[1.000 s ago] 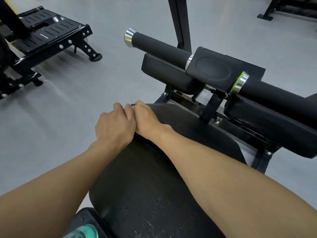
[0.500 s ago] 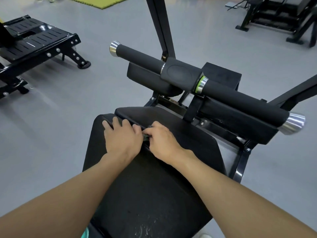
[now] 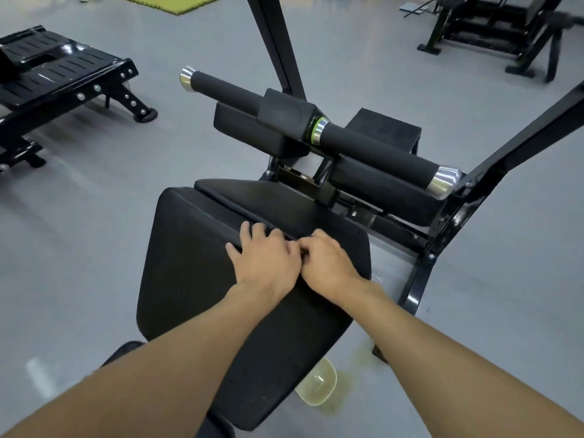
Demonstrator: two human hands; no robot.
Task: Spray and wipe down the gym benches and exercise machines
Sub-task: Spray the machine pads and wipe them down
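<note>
Both left hand (image 3: 267, 262) and right hand (image 3: 330, 267) atop seat pad (image 3: 189, 267)

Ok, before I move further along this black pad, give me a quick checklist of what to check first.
1. Hands on the pad: the left hand lies flat on the seat pad, and the right hand touches it at the seam. Ok.
2. Cloth in hand: the right fingers are curled and something dark shows between the hands. Cannot tell.
3. Pad wet from spray: no sheen can be made out. Cannot tell.
4. Spray bottle within reach: none in view. Cannot tell.
5. Footing: a pale bowl sits on a yellowish patch of floor, partly under the pad. Not ok.
</note>
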